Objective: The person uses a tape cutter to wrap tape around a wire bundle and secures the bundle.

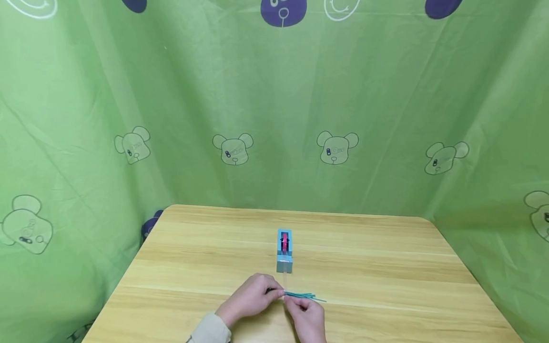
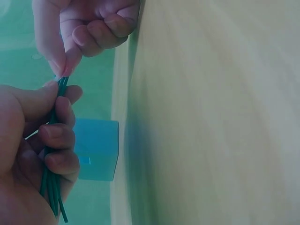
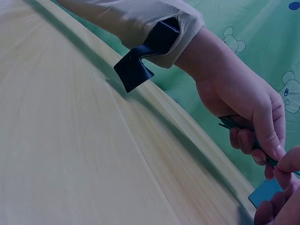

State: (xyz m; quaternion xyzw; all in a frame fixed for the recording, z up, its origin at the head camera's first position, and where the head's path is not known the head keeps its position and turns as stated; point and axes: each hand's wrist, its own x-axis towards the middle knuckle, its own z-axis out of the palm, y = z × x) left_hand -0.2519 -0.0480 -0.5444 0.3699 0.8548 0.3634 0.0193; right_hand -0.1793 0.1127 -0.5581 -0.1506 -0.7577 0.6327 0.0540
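Left hand [image 1: 252, 298] grips bundled teal strands [image 1: 302, 295]; right hand [image 1: 310, 318] pinches them beside clear tape [image 1: 285, 280] running from blue dispenser [image 1: 285, 266].

"What's the backdrop?"
"A green curtain [image 1: 283, 85] behind and along both sides, creased, printed with pale bear faces [image 1: 340, 151] and, at the top, purple ones [image 1: 293, 13]."
"Furniture?"
"A light wood table [image 1: 386, 267], its far corners rounded."
"Light?"
"Paler on the curtain's sides, darker mid-back."
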